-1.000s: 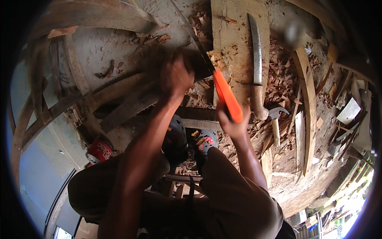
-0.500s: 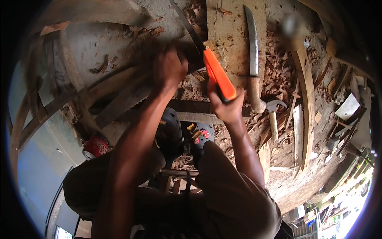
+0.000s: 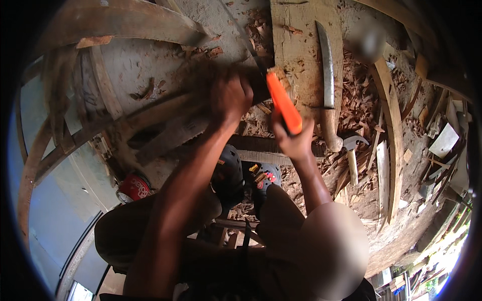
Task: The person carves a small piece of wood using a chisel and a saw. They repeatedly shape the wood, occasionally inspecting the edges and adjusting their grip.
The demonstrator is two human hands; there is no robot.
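Handsaw, gripped in right hand at the left edge of a plank, might jump if left hand, holding dark timber, slips.

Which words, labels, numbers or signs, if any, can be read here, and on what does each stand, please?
Red tin can: large pale lettering on its side; I am not copying printed words out.
Right clog: small red and yellow badges; any marks are too small to read.
Orange-handled saw: no lettering that I can make out.
Machete: none that I can make out.
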